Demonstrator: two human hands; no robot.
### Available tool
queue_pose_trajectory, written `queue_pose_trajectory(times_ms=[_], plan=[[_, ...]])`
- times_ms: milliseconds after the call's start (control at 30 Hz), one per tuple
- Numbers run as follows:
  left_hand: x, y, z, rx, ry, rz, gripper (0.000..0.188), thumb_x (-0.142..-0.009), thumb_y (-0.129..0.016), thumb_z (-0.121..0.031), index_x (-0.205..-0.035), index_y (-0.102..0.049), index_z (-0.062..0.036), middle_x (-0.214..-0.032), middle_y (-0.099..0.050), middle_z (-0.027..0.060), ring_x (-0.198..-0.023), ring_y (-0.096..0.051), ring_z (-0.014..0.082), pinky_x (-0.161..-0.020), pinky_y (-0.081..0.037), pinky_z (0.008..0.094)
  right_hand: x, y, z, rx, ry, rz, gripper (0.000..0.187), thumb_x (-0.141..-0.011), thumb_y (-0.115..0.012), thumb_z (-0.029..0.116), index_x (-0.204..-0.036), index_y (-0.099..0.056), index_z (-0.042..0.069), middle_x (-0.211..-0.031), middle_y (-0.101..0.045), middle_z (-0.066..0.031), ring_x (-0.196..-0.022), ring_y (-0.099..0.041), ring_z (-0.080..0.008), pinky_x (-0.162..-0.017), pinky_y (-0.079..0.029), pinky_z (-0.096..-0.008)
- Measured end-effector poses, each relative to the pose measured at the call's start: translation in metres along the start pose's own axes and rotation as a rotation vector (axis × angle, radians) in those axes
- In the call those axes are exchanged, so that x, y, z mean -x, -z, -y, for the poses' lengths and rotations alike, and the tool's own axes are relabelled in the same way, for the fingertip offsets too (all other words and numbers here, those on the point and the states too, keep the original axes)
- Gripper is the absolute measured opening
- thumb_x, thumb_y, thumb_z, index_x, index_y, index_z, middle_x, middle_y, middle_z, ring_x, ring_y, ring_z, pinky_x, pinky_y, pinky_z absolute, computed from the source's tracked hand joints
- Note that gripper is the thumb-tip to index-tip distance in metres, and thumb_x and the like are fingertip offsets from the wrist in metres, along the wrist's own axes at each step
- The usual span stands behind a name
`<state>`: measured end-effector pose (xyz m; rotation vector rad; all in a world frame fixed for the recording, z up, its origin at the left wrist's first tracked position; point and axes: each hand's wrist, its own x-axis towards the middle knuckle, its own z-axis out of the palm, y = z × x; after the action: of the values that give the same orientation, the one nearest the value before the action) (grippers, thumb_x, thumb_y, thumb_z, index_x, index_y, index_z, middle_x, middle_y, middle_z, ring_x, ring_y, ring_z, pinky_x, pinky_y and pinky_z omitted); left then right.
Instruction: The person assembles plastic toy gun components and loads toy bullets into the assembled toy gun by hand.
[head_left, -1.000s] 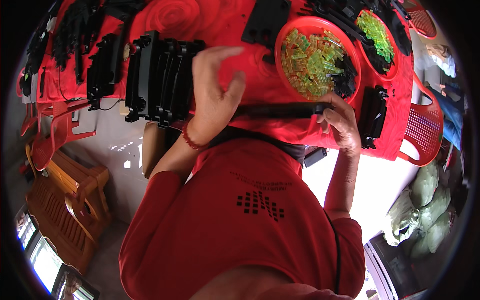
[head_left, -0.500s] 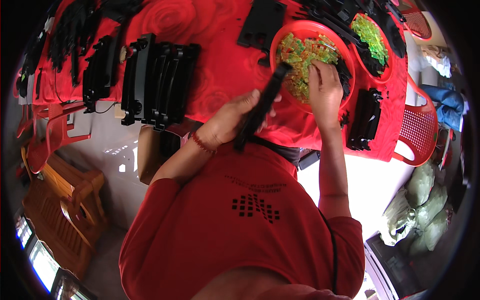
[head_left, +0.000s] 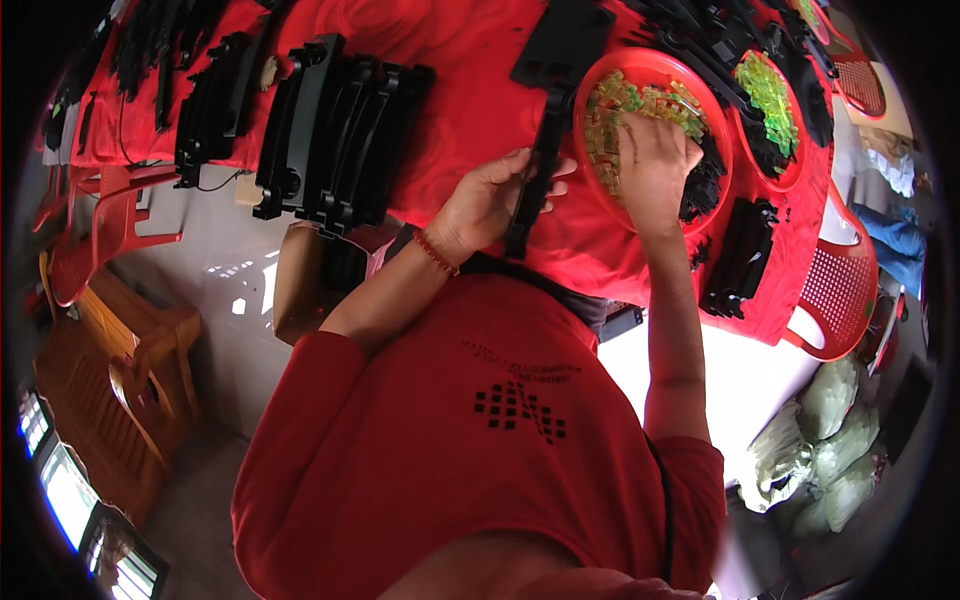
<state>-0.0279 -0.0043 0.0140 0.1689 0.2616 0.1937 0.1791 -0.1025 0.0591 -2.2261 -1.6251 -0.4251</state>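
Left hand [head_left: 490,200] is gripping a black strip [head_left: 541,165] between thumb and part-open fingers; right hand [head_left: 655,170] is resting, bent-fingered, over yellow-green pieces [head_left: 604,145] in a red bowl [head_left: 712,110], grasp indeterminable

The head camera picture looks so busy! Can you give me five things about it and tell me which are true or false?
1. The left hand holds a long black part. True.
2. The right hand rests on the person's shirt. False: it is in a red bowl, at the yellow-green pieces.
3. The beaded bracelet is on the right wrist. False: it is on the left.
4. The tablecloth is blue. False: it is red.
5. A red chair has little holes in it. True.
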Motion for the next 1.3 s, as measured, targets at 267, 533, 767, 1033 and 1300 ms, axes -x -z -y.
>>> queue_pose_trajectory(times_ms=[267, 533, 767, 1033, 1300], plan=[[-0.001, 0.004, 0.004, -0.056, -0.068, 0.035, 0.038, -0.102, -0.049, -0.025, -0.129, -0.053, 0.0009, -0.137, -0.055, 0.0187, -0.122, -0.058, 0.0302, -0.098, -0.047, 0.0408, -0.004, 0.032, 0.044, -1.234, -0.644, 0.123, 0.02, -0.096, -0.063, 0.007, -0.113, -0.063, -0.003, -0.096, -0.07, -0.0065, -0.083, -0.063, -0.0088, -0.075, -0.052, -0.0239], [0.001, -0.006, 0.006, -0.02, -0.074, -0.013, 0.036, -0.104, -0.044, -0.019, -0.132, -0.049, 0.0032, -0.132, -0.057, 0.0183, -0.124, -0.056, 0.0334, -0.105, -0.046, 0.0465, 0.006, 0.022, 0.074, -0.933, -0.444, 0.027, 0.011, -0.083, -0.075, 0.01, -0.093, -0.072, 0.008, -0.082, -0.061, -0.0017, -0.07, -0.055, -0.0117, -0.075, -0.039, -0.0291], [-0.002, -0.002, 0.01, -0.043, -0.089, -0.051, 0.035, -0.105, -0.046, -0.02, -0.13, -0.053, 0.0029, -0.124, -0.062, 0.0128, -0.115, -0.061, 0.0244, -0.105, -0.047, 0.0447, 0.015, 0.011, 0.078, -0.656, -0.312, -0.014, 0.009, -0.08, -0.077, 0.014, -0.088, -0.072, 0.013, -0.077, -0.057, 0.0003, -0.075, -0.055, -0.0157, -0.082, -0.029, -0.0339], [-0.002, -0.005, 0.013, -0.123, -0.095, -0.075, 0.036, -0.104, -0.049, -0.024, -0.131, -0.055, -0.0009, -0.118, -0.065, 0.007, -0.107, -0.063, 0.0172, -0.098, -0.049, 0.0378, 0.012, 0.016, 0.078, -0.402, -0.151, 0.055, 0.006, -0.085, -0.071, 0.019, -0.086, -0.072, 0.013, -0.078, -0.057, 0.0004, -0.081, -0.057, -0.0182, -0.085, -0.03, -0.0385], [-0.002, -0.004, 0.015, -0.11, -0.118, -0.079, 0.036, -0.104, -0.05, -0.021, -0.133, -0.054, -0.0006, -0.114, -0.066, 0.0037, -0.101, -0.063, 0.0107, -0.092, -0.051, 0.0273, 0.012, 0.02, 0.08, -0.116, 0.055, 0.095, 0.012, -0.085, -0.068, 0.018, -0.095, -0.072, 0.012, -0.08, -0.057, -0.0002, -0.083, -0.057, -0.0185, -0.085, -0.032, -0.0397]])
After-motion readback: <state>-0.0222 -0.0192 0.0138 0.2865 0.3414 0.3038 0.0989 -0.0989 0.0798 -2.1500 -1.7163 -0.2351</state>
